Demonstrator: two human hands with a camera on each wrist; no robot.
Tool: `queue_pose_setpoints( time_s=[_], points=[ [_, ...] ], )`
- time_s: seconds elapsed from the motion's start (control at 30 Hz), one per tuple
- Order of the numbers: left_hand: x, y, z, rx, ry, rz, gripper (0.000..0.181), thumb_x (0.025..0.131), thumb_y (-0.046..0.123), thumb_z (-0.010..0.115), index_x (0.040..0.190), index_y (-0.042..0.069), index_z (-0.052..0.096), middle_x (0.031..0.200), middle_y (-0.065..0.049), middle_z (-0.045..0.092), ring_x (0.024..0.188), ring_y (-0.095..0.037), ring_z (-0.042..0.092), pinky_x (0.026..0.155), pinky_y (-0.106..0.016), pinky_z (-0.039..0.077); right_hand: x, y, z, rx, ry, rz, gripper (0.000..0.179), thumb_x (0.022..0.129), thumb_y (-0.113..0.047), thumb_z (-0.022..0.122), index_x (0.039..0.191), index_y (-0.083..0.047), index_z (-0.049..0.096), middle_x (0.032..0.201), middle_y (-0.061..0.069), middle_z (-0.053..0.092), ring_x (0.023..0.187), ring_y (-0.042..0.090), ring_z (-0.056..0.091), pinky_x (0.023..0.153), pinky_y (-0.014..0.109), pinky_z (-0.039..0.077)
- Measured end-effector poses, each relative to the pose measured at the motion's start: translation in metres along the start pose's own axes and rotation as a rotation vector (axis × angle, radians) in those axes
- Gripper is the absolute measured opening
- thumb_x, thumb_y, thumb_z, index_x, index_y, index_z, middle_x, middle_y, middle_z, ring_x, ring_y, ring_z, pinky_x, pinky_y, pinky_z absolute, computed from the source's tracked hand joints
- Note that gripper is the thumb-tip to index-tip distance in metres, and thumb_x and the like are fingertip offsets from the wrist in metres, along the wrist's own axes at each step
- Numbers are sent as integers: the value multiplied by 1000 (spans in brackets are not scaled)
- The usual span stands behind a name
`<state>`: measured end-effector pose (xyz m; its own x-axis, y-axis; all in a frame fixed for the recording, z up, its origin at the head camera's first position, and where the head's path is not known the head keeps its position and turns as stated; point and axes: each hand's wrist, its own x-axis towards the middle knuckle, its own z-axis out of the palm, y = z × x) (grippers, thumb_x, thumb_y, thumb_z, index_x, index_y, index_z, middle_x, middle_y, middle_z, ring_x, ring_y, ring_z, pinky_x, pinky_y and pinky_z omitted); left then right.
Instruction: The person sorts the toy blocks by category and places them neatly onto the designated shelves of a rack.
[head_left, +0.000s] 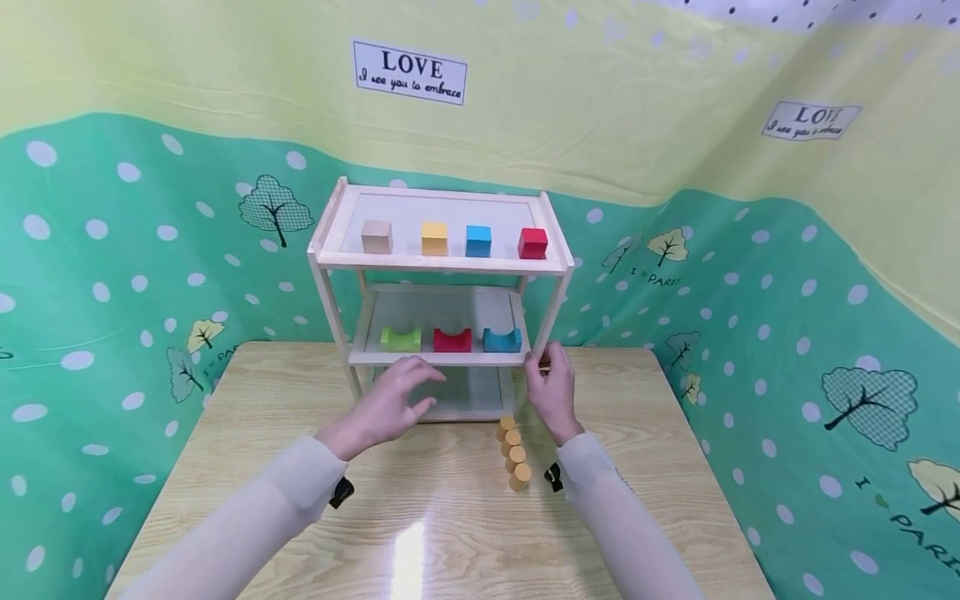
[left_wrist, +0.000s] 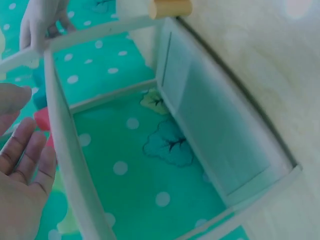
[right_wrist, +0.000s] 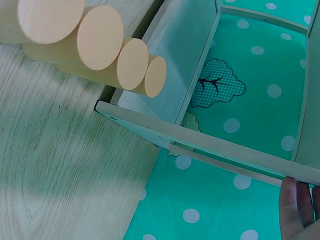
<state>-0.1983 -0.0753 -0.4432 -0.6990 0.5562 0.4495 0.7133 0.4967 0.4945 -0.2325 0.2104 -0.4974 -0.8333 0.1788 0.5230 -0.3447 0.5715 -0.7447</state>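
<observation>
Plainly, the right hand (head_left: 552, 387) has its grip curled round the right front post of the wooden rack (head_left: 442, 264), level with the middle shelf, while the left hand (head_left: 386, 406) holds nothing, its fingers and thumb apart before that shelf's left half. From overhead the right hand covers the spot it grips; the right wrist view gives the fingertips against the post at lower right, though the frame edge cuts off the rest and the thumb is lost. The left wrist view, tipped sideways, turns up the left palm at the left edge, which overhead cannot show, and places the right hand at upper left. Only a sliver of the red arched block (head_left: 452, 341) peeps out there; overhead it sits whole between the green arched block (head_left: 401, 342) and the blue arched block (head_left: 502, 341). Four wooden cylinders (head_left: 515, 457) stand in a row on the tabletop (head_left: 480, 533), right of the head frame's centre; the right wrist view brings out their round ends at upper left, the nearest cut off, and the left wrist catches one, clipped at the top. The four cubes (head_left: 434, 239) on the top shelf appear overhead alone. Overhead, the left hand hides part of the bottom shelf.
</observation>
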Motion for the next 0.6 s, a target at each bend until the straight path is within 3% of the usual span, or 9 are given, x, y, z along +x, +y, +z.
queue_pose_setpoints(
  time_s=[0.4,0.6],
  points=[
    [-15,4,38,-26,-2,-14,30,79,8,76,107,11,66,104,2,60,101,-15,55,88,-33,50,0,-1,-1,3,-4,4,8,93,-15,56,97,-8,54,89,4,54,79,16,57,67,32,55],
    [-24,8,58,-99,-39,-67,30,79,8,75,107,12,65,105,3,60,101,-14,56,89,-32,50,0,-2,-1,-3,-5,11,9,94,-15,56,99,-8,54,90,5,54,79,17,57,68,32,55]
  ],
)
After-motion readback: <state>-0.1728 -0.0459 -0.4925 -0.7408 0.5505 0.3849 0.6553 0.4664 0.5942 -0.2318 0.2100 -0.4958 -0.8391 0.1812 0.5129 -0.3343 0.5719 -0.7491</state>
